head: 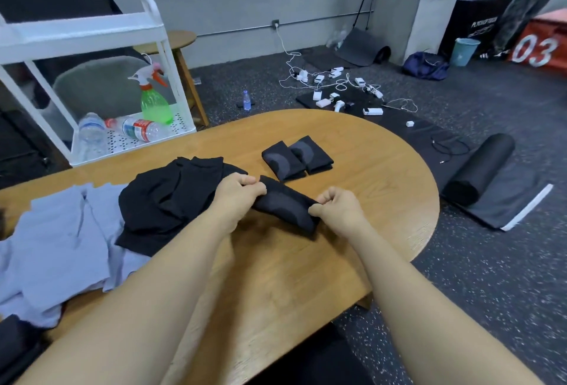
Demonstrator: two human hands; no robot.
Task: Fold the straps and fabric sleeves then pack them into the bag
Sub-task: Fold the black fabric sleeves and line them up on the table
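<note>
Two bare forearms reach forward from the bottom edge over a rounded light-brown wooden table. Between the hands lies a black fabric sleeve with a grey curved pattern, stretched slantwise just above the tabletop near its middle. The left hand pinches the sleeve's far upper end, fingers curled tight around the cloth. The right hand pinches the nearer lower end, thumb and curled fingers gripping the edge.

Just beyond the hands, two folded black sleeves with the same grey pattern lie side by side, touching each other, flat on the table. To the left of the held sleeve, touching the left hand, sits a crumpled heap of black fabric. Further left, a pale lavender cloth spreads across the table's left end, partly under the black heap.

Behind the table stands a white metal cart holding a green spray bottle and clear plastic water bottles. White chargers and cables lie scattered on the dark speckled floor, and a rolled black mat lies to the right.
</note>
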